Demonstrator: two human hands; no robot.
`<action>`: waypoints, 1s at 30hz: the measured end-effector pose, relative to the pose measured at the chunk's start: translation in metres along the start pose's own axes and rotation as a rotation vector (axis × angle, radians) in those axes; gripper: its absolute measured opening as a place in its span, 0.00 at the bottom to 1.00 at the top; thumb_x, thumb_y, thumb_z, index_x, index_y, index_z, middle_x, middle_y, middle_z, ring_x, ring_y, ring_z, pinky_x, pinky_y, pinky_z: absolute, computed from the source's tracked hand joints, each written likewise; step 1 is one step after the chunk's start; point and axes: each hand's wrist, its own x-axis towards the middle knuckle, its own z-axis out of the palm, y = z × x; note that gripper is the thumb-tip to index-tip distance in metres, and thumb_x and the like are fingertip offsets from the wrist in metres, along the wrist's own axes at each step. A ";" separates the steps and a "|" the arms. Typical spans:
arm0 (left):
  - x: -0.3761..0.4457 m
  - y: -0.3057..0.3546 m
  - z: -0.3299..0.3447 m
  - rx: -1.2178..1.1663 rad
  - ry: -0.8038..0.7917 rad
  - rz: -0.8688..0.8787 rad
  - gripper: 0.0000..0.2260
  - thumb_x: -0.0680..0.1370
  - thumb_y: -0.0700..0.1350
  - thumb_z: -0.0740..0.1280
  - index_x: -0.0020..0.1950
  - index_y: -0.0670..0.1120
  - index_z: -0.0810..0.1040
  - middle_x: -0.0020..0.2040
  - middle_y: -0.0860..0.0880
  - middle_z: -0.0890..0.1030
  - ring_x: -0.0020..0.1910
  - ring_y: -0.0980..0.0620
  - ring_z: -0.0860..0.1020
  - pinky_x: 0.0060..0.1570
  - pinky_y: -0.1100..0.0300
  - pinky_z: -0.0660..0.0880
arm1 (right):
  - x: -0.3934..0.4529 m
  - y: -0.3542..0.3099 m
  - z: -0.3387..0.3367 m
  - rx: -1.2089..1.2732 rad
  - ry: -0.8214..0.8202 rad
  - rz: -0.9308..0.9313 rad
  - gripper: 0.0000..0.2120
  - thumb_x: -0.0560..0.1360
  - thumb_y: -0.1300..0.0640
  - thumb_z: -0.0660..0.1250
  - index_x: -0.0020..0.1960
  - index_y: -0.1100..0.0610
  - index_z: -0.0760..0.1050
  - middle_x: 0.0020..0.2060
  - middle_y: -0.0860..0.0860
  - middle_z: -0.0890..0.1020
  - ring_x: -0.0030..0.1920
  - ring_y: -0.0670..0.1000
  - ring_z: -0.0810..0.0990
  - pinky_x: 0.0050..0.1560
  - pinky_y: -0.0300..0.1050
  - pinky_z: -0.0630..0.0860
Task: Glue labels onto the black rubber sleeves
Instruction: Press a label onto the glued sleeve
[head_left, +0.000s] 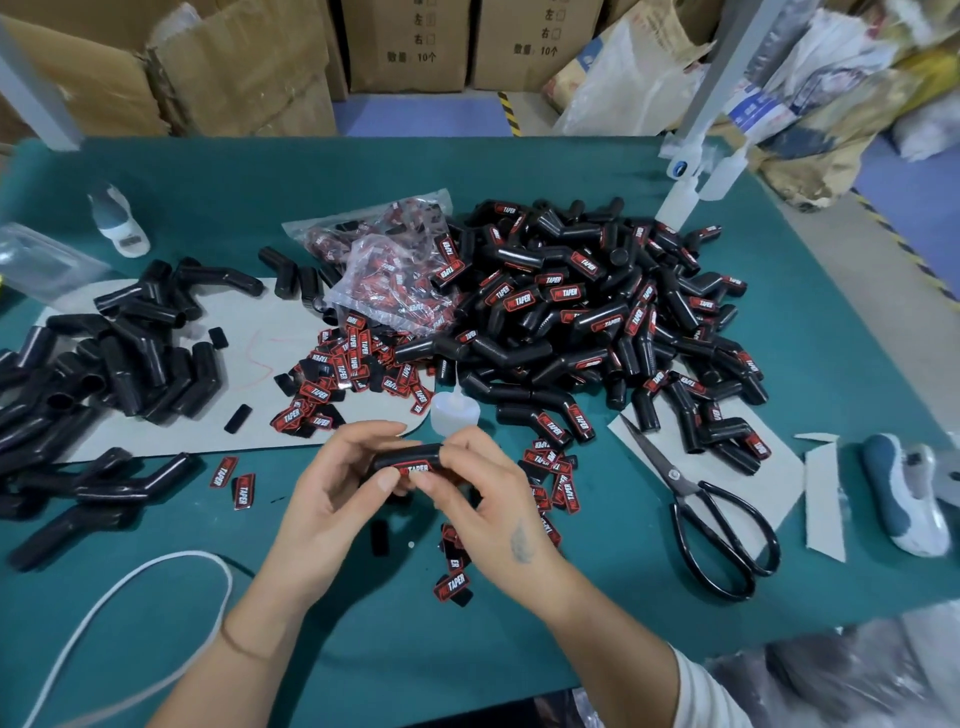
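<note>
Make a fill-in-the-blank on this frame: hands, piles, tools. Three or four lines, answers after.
1. Both the left hand and the right hand hold one black rubber sleeve bearing a red ____.
2. The pile of labelled sleeves lies to the ____ of the pile of unlabelled sleeves.
3. The black-handled tool on the green table beside the right hand is a pair of ____.
4. The small glue bottle stands just ____ the hands.

Answers: label; right; scissors; beyond

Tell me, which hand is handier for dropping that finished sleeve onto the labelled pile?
Probably the right hand. The labelled pile lies on its side, while the left hand sits nearer the bare sleeves. Both hands grip the sleeve now.
</note>
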 end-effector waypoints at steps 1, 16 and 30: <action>-0.001 0.001 0.003 0.014 -0.020 -0.013 0.13 0.80 0.46 0.72 0.65 0.53 0.81 0.57 0.47 0.84 0.51 0.50 0.82 0.53 0.59 0.80 | -0.004 0.002 -0.001 0.019 0.036 0.010 0.07 0.82 0.57 0.70 0.50 0.59 0.84 0.47 0.45 0.74 0.46 0.48 0.77 0.46 0.42 0.75; -0.004 -0.008 0.024 0.183 -0.145 -0.015 0.20 0.79 0.40 0.73 0.69 0.55 0.76 0.64 0.49 0.84 0.63 0.52 0.83 0.63 0.61 0.78 | -0.038 0.022 -0.036 -0.217 0.146 -0.047 0.13 0.79 0.53 0.74 0.62 0.43 0.79 0.55 0.39 0.77 0.53 0.48 0.81 0.51 0.41 0.80; 0.003 -0.013 0.013 0.294 -0.035 0.078 0.12 0.81 0.51 0.67 0.64 0.55 0.81 0.61 0.49 0.81 0.59 0.45 0.82 0.56 0.48 0.81 | 0.008 0.073 -0.134 -0.538 0.471 0.287 0.10 0.78 0.47 0.73 0.57 0.37 0.78 0.46 0.40 0.78 0.47 0.44 0.79 0.48 0.48 0.80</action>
